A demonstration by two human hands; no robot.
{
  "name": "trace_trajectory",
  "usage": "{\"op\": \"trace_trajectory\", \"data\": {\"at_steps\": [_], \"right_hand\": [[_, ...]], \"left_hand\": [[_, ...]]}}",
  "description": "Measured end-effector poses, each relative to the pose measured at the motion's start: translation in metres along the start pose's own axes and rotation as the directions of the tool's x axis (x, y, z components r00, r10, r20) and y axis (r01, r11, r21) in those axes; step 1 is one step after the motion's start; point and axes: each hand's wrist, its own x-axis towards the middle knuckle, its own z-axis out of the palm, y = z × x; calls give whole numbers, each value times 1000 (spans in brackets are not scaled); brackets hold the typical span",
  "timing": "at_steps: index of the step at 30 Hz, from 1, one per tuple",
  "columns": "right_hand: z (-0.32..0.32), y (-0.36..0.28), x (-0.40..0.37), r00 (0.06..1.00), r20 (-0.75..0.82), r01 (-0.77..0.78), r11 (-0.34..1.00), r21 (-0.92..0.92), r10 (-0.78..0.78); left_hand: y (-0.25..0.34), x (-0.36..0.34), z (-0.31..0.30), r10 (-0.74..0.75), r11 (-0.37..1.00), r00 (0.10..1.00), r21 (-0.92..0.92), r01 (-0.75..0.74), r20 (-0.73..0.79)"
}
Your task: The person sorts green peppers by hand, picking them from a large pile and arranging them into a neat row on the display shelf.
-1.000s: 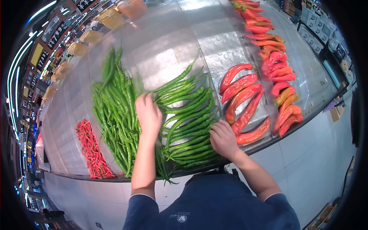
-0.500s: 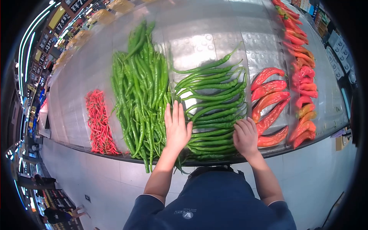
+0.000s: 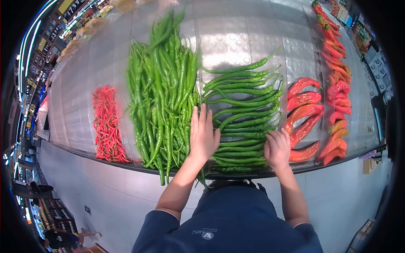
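Long green chili peppers point(image 3: 251, 114) lie crosswise in a neat stack, one above another, between my hands. At the stack's left end, my left hand point(image 3: 203, 137) is flat with fingers stretched forward and thumb out to the side. It rests between that stack and a heap of green chili peppers point(image 3: 162, 97) lying lengthwise. My right hand point(image 3: 278, 149) is at the stack's right end, its fingers together and curled over the pepper ends. The fingertips are partly hidden beneath that hand.
Thin small red chilies point(image 3: 107, 124) are piled at the left. Large red peppers point(image 3: 306, 111) lie right of my right hand, behind a clear divider, with more red and orange peppers point(image 3: 337, 99) beyond. The display's dark front edge point(image 3: 137, 165) runs before my body.
The head view has shifted, so the hands and nearby peppers appear farther right. Both hands keep about the same places at the two ends of the stack.
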Motion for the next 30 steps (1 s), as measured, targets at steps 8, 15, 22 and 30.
{"op": "trace_trajectory", "data": {"at_steps": [8, 15, 22, 30], "right_hand": [[1, 0, -2, 1000, 22, 3, 999, -36, -2], [0, 0, -2, 999, 54, 0, 999, -52, 3], [1, -2, -1, 998, 65, 6, 996, -85, -1], [0, -4, -1, 997, 76, 6, 996, -93, 1]], "left_hand": [[-5, -3, 3, 79, 994, 997, 71, -78, -9], [-7, -6, -3, 95, 995, 995, 7, -95, -4], [-39, -38, -58, 22, 998, 954, -42, -37, -300], [-120, -57, -111, -228, 884, 855, 268, 382, -466]]}}
